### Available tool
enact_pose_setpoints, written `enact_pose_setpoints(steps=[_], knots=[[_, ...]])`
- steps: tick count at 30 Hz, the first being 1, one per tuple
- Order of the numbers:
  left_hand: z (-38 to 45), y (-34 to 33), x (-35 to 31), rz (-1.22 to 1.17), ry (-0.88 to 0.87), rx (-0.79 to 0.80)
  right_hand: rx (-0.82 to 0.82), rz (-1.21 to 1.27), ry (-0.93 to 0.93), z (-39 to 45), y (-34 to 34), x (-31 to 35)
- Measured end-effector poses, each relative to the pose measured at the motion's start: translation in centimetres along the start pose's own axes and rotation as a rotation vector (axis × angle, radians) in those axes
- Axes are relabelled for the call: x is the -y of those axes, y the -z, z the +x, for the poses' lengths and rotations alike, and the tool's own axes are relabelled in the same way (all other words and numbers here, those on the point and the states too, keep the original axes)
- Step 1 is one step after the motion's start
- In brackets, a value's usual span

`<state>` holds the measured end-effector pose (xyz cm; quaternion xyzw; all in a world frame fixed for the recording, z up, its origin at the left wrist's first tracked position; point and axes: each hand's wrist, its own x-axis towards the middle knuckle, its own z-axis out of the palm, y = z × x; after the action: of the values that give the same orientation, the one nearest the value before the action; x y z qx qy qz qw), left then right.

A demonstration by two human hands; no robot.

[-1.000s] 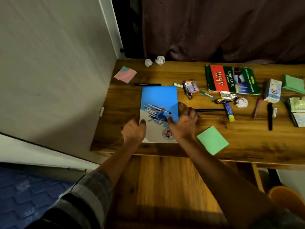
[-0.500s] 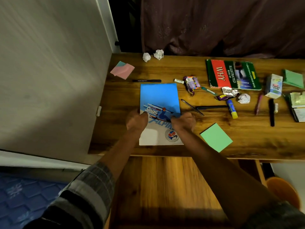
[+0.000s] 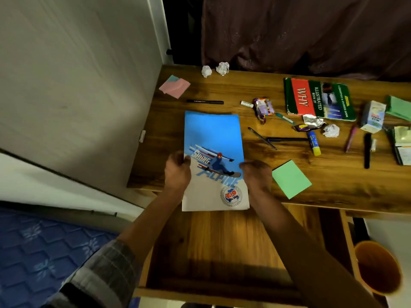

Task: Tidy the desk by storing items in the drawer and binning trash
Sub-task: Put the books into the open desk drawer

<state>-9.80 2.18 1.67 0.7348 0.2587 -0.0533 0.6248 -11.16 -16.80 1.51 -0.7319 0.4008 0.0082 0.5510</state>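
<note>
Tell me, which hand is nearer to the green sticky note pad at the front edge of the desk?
The right hand. It holds the right edge of the blue notebook, just beside the green sticky note pad. The left hand holds the notebook's left edge, on the far side from the pad.

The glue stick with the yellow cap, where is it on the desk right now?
In the head view the glue stick lies on the right half of the wooden desk, between the black pen and the crumpled paper ball.
</note>
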Motion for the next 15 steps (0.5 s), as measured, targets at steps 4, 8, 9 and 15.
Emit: enact_pose_setpoints(steps=[4,8,9,15], knots=[[-3.9,2.5,-1.2,-0.168,0.010,0.053,0.117,0.197,-0.027,-4.1,3.1,0.0],[-8.0,4.7,-2.2,-0.283,0.070,0.089,0.243,0.297,-0.020,-7.6,6.5,-0.6],[-9.1,5.2,-2.3,-0.303,0.094,0.089,0.267,0.296,-0.007,-8.4,7.4,-0.9],[-16.7,9.1,-1.3,-0.220,0.160,0.155,0.383,0.284,-0.042,-15.0,13.2,-4.1]])
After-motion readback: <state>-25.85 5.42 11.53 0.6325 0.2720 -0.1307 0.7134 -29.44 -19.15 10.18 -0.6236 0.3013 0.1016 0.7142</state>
